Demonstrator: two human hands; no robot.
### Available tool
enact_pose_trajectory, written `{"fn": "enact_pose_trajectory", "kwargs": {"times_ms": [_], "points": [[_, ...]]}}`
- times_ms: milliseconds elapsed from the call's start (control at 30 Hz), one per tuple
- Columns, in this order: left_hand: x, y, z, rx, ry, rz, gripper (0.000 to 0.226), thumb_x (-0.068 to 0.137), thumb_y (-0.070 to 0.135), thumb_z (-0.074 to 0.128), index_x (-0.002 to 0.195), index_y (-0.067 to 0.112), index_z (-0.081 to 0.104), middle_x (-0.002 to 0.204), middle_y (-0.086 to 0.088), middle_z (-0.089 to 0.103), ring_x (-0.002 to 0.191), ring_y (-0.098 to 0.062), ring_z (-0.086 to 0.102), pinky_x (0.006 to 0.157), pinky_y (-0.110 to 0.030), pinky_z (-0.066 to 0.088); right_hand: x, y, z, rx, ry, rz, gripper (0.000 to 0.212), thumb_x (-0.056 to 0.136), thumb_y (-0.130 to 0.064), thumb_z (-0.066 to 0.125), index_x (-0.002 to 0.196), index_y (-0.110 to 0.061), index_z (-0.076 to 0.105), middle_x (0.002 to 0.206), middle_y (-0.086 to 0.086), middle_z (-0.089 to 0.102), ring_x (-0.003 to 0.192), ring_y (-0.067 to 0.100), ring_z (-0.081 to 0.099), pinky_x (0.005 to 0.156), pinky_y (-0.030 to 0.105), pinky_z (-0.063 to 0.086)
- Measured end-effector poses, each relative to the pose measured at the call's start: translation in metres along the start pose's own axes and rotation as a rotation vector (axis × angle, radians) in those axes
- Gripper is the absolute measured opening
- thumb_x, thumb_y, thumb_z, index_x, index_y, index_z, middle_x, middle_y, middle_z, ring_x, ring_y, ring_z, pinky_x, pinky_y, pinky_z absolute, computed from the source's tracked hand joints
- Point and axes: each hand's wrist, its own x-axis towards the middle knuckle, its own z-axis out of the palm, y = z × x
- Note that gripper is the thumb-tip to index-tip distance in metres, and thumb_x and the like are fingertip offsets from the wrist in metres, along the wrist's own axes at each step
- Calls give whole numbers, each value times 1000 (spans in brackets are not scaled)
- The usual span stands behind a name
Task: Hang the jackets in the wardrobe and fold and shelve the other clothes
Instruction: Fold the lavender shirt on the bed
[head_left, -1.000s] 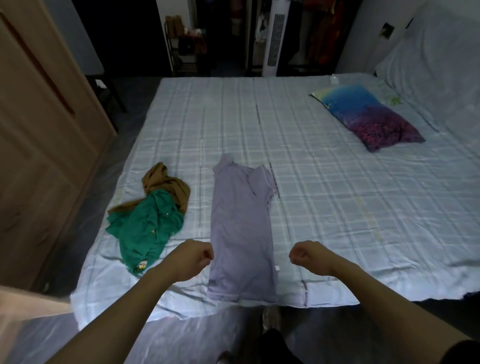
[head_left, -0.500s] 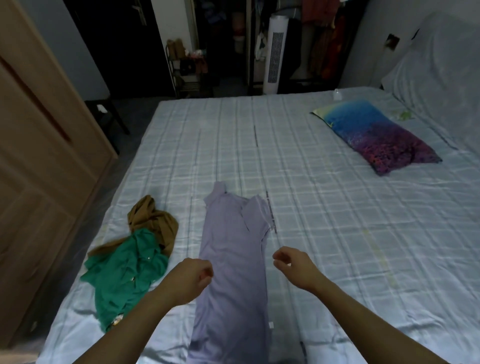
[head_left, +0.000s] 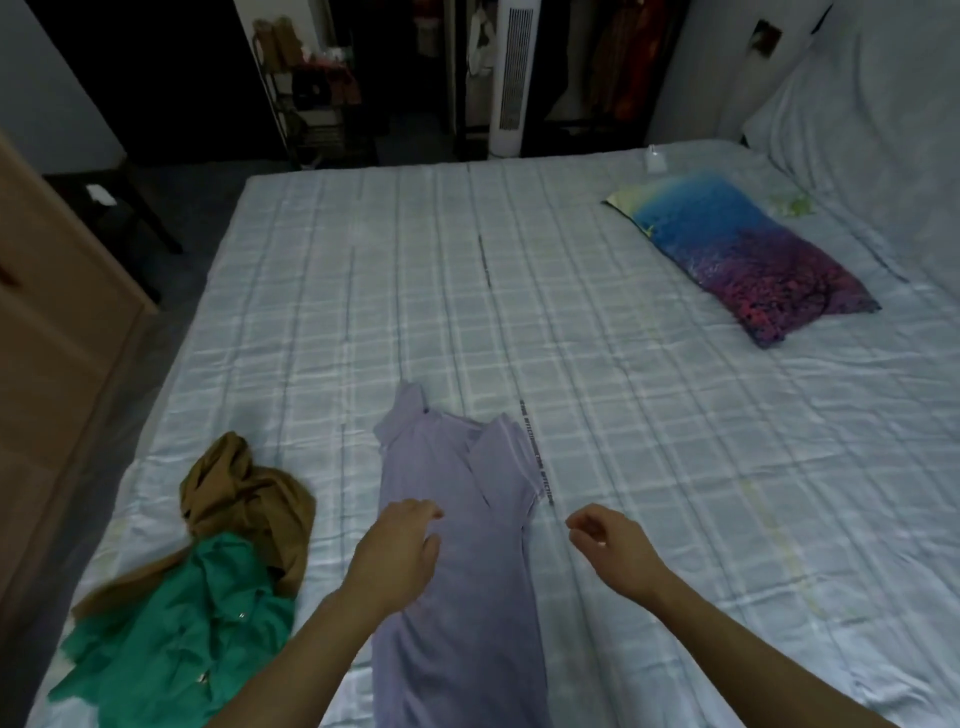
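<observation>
A lilac shirt (head_left: 462, 561) lies on the bed as a long narrow strip, folded lengthwise, collar end away from me. My left hand (head_left: 397, 553) hovers over its left edge with loosely spread fingers, holding nothing. To the right of the shirt, over the sheet, my right hand (head_left: 610, 548) has its fingers curled and apart, also empty. A crumpled green garment (head_left: 176, 649) lies at the near left of the bed, and a brown garment (head_left: 244, 488) is bunched just beyond it.
The bed (head_left: 623, 395) has a pale checked sheet. A blue and purple pillow (head_left: 743, 260) lies at the far right. The wooden wardrobe (head_left: 47, 338) stands to the left. A white tower fan (head_left: 511, 78) and dark clothes racks stand beyond the bed.
Both hands have gone from closed fists near the shirt's bottom hem to open fingers further up the shirt. My view has moved closer over the bed.
</observation>
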Motion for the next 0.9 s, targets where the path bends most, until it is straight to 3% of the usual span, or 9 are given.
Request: {"fn": "enact_pose_trajectory", "kwargs": {"times_ms": [233, 333, 433, 533, 600, 700, 767, 833, 900], "points": [[93, -61, 65, 50, 18, 27, 64, 81, 42, 26, 122, 11, 64, 122, -9, 64, 106, -33, 61, 89, -41, 53, 102, 30, 34, 14, 37, 14, 13, 92, -16, 65, 90, -29, 66, 91, -12, 70, 87, 1, 65, 76, 8, 47], [130, -84, 99, 121, 1, 60, 57, 75, 39, 37, 116, 12, 67, 113, -9, 67, 95, -33, 65, 76, -40, 58, 156, 53, 58, 57, 58, 17, 14, 92, -12, 63, 94, -25, 66, 93, -8, 70, 86, 1, 65, 76, 11, 48], [169, -104, 127, 206, -20, 50, 51, 73, 38, 58, 117, 12, 62, 112, -10, 67, 95, -33, 67, 70, -39, 58, 204, 73, 81, 54, 107, 31, 13, 92, -14, 63, 103, -19, 67, 102, -3, 68, 90, 1, 63, 72, 3, 43], [207, -121, 153, 299, -57, 46, 83, 53, 47, 84, 121, 5, 62, 120, -18, 65, 102, -38, 67, 79, -44, 58, 243, 87, 96, 18, 153, 28, 26, 89, -21, 68, 114, -17, 65, 107, -4, 61, 92, 7, 60, 75, 3, 41], [218, -130, 168, 308, -84, 33, 103, 46, 63, 84, 128, 5, 60, 131, -18, 59, 115, -37, 60, 89, -47, 54, 263, 89, 102, -20, 162, 9, 35, 83, -25, 74, 115, -16, 66, 105, -6, 58, 94, 9, 57, 83, 14, 43], [216, -138, 189, 201, -9, -7, 103, 67, 80, 56, 146, 15, 44, 149, -13, 41, 133, -35, 40, 102, -51, 37, 283, 90, 112, -72, 128, -29, 52, 69, -51, 72, 112, -23, 67, 109, -6, 61, 100, 13, 56, 90, 30, 47], [212, -135, 196, 198, 60, 21, 97, 76, 82, 47, 151, 21, 37, 152, -15, 37, 135, -40, 38, 106, -53, 30, 288, 93, 118, -86, 136, -15, 56, 62, -63, 66, 104, -26, 67, 111, -8, 56, 103, 13, 52, 90, 30, 45], [214, -131, 195, 241, 87, 58, 95, 79, 83, 42, 154, 27, 29, 156, -15, 33, 140, -41, 34, 111, -55, 24, 290, 94, 121, -78, 156, -6, 49, 61, -60, 71, 95, -25, 67, 110, -12, 49, 105, 12, 47, 90, 27, 43], [221, -127, 194, 282, 84, 78, 91, 79, 81, 46, 152, 27, 35, 156, -13, 34, 142, -40, 33, 114, -54, 23, 291, 96, 123, -66, 181, -22, 36, 63, -48, 80, 87, -26, 65, 109, -12, 47, 104, 13, 46, 89, 27, 43]]}}
